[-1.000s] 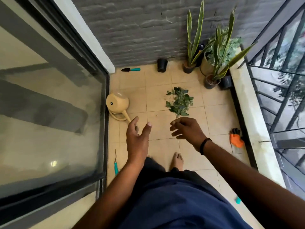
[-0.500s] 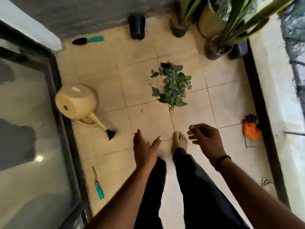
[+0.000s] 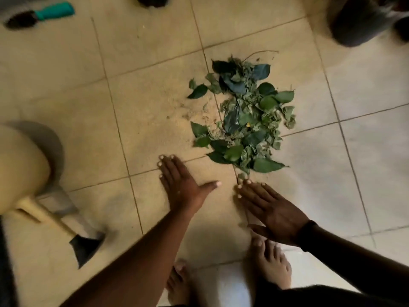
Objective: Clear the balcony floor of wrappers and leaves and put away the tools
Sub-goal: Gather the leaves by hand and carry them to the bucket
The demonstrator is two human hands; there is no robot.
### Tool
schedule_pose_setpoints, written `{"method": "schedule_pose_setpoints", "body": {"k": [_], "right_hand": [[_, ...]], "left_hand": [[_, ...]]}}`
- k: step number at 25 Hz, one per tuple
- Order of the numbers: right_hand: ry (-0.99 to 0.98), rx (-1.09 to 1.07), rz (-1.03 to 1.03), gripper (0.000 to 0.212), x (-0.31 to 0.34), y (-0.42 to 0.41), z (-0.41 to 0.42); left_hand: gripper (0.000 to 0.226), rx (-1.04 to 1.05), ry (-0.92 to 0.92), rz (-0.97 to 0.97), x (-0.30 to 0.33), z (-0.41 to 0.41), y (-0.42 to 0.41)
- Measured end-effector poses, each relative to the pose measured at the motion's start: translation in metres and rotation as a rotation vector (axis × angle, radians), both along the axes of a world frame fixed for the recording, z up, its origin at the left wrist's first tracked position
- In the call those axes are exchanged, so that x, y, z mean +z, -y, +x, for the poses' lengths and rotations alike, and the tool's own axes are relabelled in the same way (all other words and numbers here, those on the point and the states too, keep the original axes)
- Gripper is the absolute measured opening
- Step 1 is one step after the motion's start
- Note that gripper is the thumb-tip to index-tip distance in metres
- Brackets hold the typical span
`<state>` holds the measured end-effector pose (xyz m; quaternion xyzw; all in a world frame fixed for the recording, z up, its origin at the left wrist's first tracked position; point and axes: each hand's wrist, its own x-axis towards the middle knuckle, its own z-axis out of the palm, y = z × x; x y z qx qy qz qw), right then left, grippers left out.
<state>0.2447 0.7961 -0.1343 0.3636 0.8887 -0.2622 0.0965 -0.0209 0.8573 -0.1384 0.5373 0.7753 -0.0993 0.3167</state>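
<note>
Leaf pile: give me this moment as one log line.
leaf pile on floor, untouched | left hand open | right hand open | hands beside pile's near edge

Both hands reach flat toward a leaf pile (image 3: pixel 243 116) on the tiled floor (image 3: pixel 137 103), the left hand (image 3: pixel 183 185) beside the right hand (image 3: pixel 272 211). A watering can (image 3: pixel 24 171) lies left; a trowel (image 3: pixel 39 15) lies beyond.

Hands (image 3: pixel 183 185) lower, nearer leaves (image 3: pixel 243 120)

No text, label, brand, number or sign can be read in this view.
</note>
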Motion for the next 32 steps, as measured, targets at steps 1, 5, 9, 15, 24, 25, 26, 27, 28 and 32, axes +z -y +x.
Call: {"method": "schedule_pose_setpoints", "body": {"k": [1,5,9,15,24,25,26,27,28,32], "right_hand": [[-0.035,0.059,0.041,0.075,-0.014,-0.013,-0.005],[-0.044,-0.055,0.291,0.066,-0.055,-0.086,-0.015],[-0.007,-0.120,0.486,0.043,-0.044,-0.151,-0.010],[-0.162,-0.151,0.477,0.043,-0.026,-0.117,-0.044],[-0.029,-0.157,0.511,0.056,-0.031,-0.194,-0.057],[-0.033,-0.115,0.511,0.059,-0.028,-0.203,-0.067],[-0.025,-0.050,0.491,0.066,-0.027,-0.210,-0.082],[-0.013,0.010,0.476,0.071,-0.029,-0.215,-0.099],[-0.002,0.048,0.475,0.074,-0.033,-0.221,-0.114],[0.062,-0.061,0.456,0.075,-0.038,-0.263,-0.140]], "left_hand": [[0.141,-0.108,0.010,0.045,-0.006,0.006,-0.016],[0.105,-0.363,0.087,0.332,-0.015,-0.002,-0.090],[0.133,-0.152,0.101,0.409,0.018,-0.031,-0.152],[0.172,0.243,-0.086,-0.158,0.030,-0.055,-0.152],[0.188,0.345,-0.035,-0.402,0.022,-0.066,-0.166],[0.188,0.351,-0.025,-0.402,0.023,-0.064,-0.166],[0.187,0.362,-0.012,-0.394,0.024,-0.062,-0.164],[0.186,0.363,0.001,-0.384,0.026,-0.063,-0.162],[0.185,0.353,0.014,-0.379,0.027,-0.062,-0.162],[0.182,0.376,0.060,-0.400,0.034,-0.062,-0.166]]}}
